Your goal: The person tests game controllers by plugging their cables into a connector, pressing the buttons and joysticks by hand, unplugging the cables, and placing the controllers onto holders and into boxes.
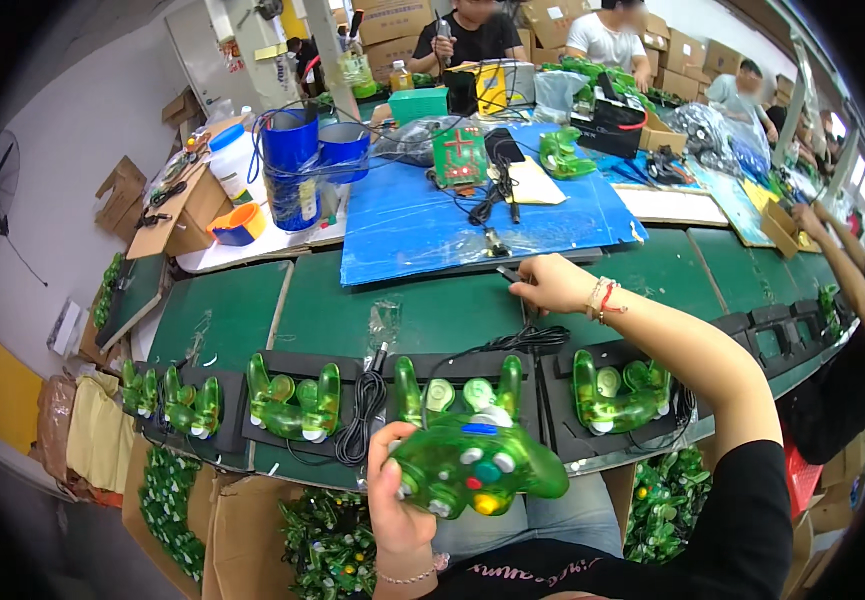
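Observation:
My left hand (398, 510) is wrapped round the left side of a translucent green game controller (488, 462). It is held above the table's near edge, its coloured buttons facing up. Farther out, my right hand (555, 285) pinches a small dark cable plug (509, 273) just off the near edge of a blue board (393, 240). A black cable (518, 340) lies below that hand. On the board, close to the plug, is a small metal-ended connector (496, 243). Behind the held controller, green controller shells stand in a black foam tray (421, 372).
More green controllers (295, 405) sit in black trays along the near edge, with a coiled cable (361, 425) between. Boxes of green parts (328, 540) stand below. A green circuit board (461, 157), blue cups (293, 165) and an orange tape dispenser (240, 225) are farther back. Co-workers sit beyond.

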